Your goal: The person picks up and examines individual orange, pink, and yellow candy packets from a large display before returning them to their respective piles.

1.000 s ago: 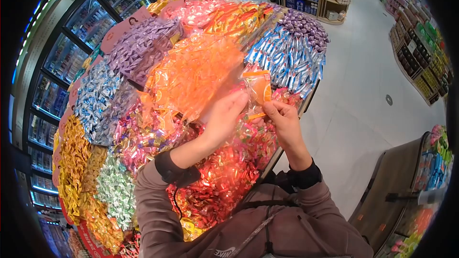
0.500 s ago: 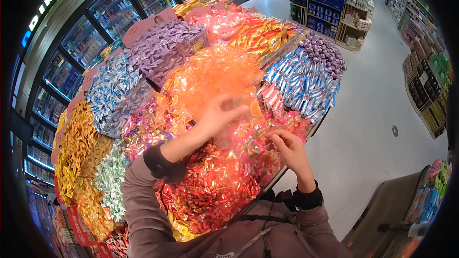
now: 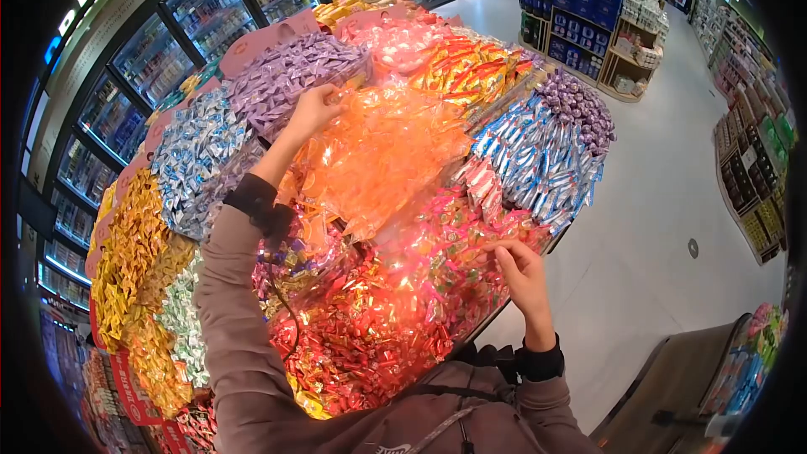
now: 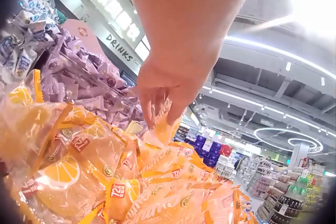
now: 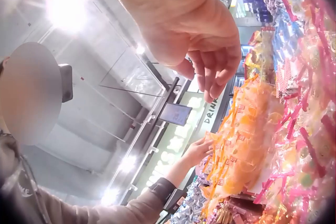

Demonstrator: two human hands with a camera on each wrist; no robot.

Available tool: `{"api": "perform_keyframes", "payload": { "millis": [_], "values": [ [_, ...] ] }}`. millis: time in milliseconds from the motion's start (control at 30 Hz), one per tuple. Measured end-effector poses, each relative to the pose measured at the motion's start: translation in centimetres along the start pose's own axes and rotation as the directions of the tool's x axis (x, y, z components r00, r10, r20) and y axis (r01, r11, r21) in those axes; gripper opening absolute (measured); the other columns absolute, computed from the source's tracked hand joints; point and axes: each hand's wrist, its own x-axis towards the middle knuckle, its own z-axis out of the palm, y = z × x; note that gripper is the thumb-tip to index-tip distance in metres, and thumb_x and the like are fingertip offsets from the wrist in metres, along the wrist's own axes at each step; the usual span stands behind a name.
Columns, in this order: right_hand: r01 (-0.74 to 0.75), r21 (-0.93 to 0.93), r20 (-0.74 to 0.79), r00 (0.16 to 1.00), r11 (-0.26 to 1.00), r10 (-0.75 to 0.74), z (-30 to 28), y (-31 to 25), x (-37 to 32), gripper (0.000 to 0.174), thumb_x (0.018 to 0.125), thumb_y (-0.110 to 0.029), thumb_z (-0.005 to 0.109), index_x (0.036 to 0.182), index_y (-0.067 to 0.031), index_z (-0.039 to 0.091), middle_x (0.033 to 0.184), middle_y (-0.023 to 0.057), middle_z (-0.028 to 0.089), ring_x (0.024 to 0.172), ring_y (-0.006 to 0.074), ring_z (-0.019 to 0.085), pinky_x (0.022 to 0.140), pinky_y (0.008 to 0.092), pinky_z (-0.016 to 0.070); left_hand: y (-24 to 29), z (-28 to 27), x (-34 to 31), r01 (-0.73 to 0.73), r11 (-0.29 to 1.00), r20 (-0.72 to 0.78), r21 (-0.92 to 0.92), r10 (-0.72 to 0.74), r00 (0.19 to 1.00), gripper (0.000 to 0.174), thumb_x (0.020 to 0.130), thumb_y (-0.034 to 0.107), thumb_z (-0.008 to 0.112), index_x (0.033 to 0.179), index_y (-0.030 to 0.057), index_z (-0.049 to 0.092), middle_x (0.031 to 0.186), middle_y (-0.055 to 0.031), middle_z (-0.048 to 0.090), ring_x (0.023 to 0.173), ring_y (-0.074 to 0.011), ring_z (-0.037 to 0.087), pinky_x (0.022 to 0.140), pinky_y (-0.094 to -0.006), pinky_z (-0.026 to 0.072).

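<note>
Left hand (image 3: 313, 111) at the far edge of the central heap of clear orange-slice sweet packets (image 3: 378, 151), fingertips (image 4: 153, 118) touching one, grip unclear, right hand (image 3: 523, 273) loosely curled, empty, over shiny pink-wrapped sweets (image 3: 450, 231).

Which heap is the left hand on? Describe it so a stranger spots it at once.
On the round sweets display beside the drinks fridges, look at the middle, where the left hand touches a heap's far edge. It is the pile of clear packets printed with orange slices: the only orange one, between purple sweets and blue-and-white sweets.
</note>
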Motion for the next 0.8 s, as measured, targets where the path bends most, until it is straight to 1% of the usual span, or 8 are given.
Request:
{"api": "perform_keyframes", "payload": {
  "millis": [67, 167, 267, 400, 500, 600, 633, 800],
  "values": [
    [-0.018, 0.008, 0.002, 1.000, 1.000, 0.018, 0.0, 0.1, 0.1, 0.017, 0.089, -0.012, 0.048, 0.093, 0.0004, 0.059, 0.083, 0.0024, 0.059, 0.076, 0.0076, 0.054, 0.067, 0.0213, 0.0430, 0.2, 0.3, -0.4, 0.118, 0.988, 0.132, -0.096, -0.105, 0.986, 0.035, 0.066, 0.017, 0.069, 0.095, 0.0005, 0.058, 0.076, -0.0127, 0.060, 0.071, -0.0209, 0.058, 0.065, -0.0302, 0.0445],
    [0.015, 0.023, 0.027, 1.000, 1.000, -0.015, 0.3, 0.6, 0.3, 0.017, 0.089, -0.012, 0.048, 0.093, 0.0003, 0.059, 0.084, 0.0026, 0.059, 0.076, 0.0074, 0.054, 0.067, 0.0210, 0.0426, -1.4, 1.2, -0.1, -0.054, 0.998, 0.125, -0.007, 0.055, 0.991, 0.034, 0.068, 0.018, 0.072, 0.092, -0.0002, 0.058, 0.063, -0.0049, 0.053, 0.062, -0.0105, 0.051, 0.059, -0.0274, 0.0420],
    [-0.001, 0.001, 0.056, 0.998, 1.000, 0.001, 0.7, 0.4, 0.3, 0.017, 0.089, -0.011, 0.048, 0.092, 0.0004, 0.059, 0.085, 0.0033, 0.060, 0.077, 0.0080, 0.054, 0.069, 0.0212, 0.0426, -2.1, 2.2, 0.2, -0.154, 0.988, 0.088, 0.009, 0.152, 0.984, 0.026, 0.067, 0.016, 0.071, 0.081, -0.0006, 0.057, 0.059, -0.0039, 0.049, 0.058, -0.0105, 0.047, 0.056, -0.0284, 0.0399],
    [0.030, -0.005, 0.086, 0.996, 1.000, -0.029, 1.2, 1.0, 0.4, 0.016, 0.088, -0.011, 0.048, 0.092, 0.0006, 0.059, 0.087, 0.0044, 0.060, 0.079, 0.0093, 0.055, 0.070, 0.0222, 0.0430, -2.3, 3.3, 1.3, -0.140, 0.980, 0.199, 0.141, 0.110, 0.974, 0.026, 0.066, 0.014, 0.068, 0.070, -0.0025, 0.049, 0.055, -0.0017, 0.040, 0.054, -0.0118, 0.035, 0.051, -0.0317, 0.0335],
    [0.026, -0.024, 0.089, 0.996, 0.999, -0.024, 1.2, 1.1, 0.2, 0.016, 0.088, -0.010, 0.048, 0.093, 0.0006, 0.059, 0.088, 0.0046, 0.060, 0.080, 0.0096, 0.055, 0.071, 0.0224, 0.0431, -2.3, 2.7, 1.3, -0.102, 0.993, 0.291, 0.053, 0.082, 0.953, 0.025, 0.068, 0.016, 0.069, 0.078, -0.0019, 0.055, 0.063, -0.0037, 0.052, 0.058, -0.0117, 0.046, 0.055, -0.0293, 0.0395],
    [-0.003, 0.007, 0.075, 0.997, 1.000, 0.002, 0.7, 0.9, 0.0, 0.016, 0.088, -0.010, 0.048, 0.093, 0.0004, 0.059, 0.087, 0.0040, 0.060, 0.080, 0.0088, 0.055, 0.069, 0.0215, 0.0429, -1.3, 0.3, 0.3, -0.148, 0.979, 0.135, -0.142, 0.167, 0.977, 0.027, 0.073, 0.016, 0.067, 0.092, -0.0007, 0.059, 0.080, -0.0067, 0.062, 0.071, -0.0122, 0.057, 0.065, -0.0272, 0.0451],
    [-0.015, 0.033, 0.066, 0.998, 0.999, 0.013, 0.5, 0.9, 0.0, 0.016, 0.088, -0.010, 0.048, 0.094, 0.0004, 0.059, 0.087, 0.0037, 0.060, 0.079, 0.0085, 0.055, 0.069, 0.0212, 0.0428, -0.6, -1.4, -0.1, -0.132, 0.982, 0.169, -0.136, 0.154, 0.973, 0.031, 0.077, 0.015, 0.063, 0.103, -0.0010, 0.057, 0.094, -0.0089, 0.063, 0.084, -0.0141, 0.060, 0.074, -0.0270, 0.0467],
    [0.019, 0.000, 0.046, 0.999, 1.000, -0.019, 0.2, 0.9, -0.2, 0.019, 0.090, -0.011, 0.045, 0.095, 0.0031, 0.056, 0.084, 0.0088, 0.063, 0.073, 0.0100, 0.056, 0.066, 0.0215, 0.0430, 0.6, -7.1, -4.8, -0.202, 0.978, 0.150, 0.055, 0.192, 0.970, 0.022, 0.080, 0.011, 0.059, 0.101, 0.0051, 0.060, 0.092, -0.0094, 0.063, 0.087, -0.0152, 0.060, 0.076, -0.0279, 0.0463]
  ]
}}
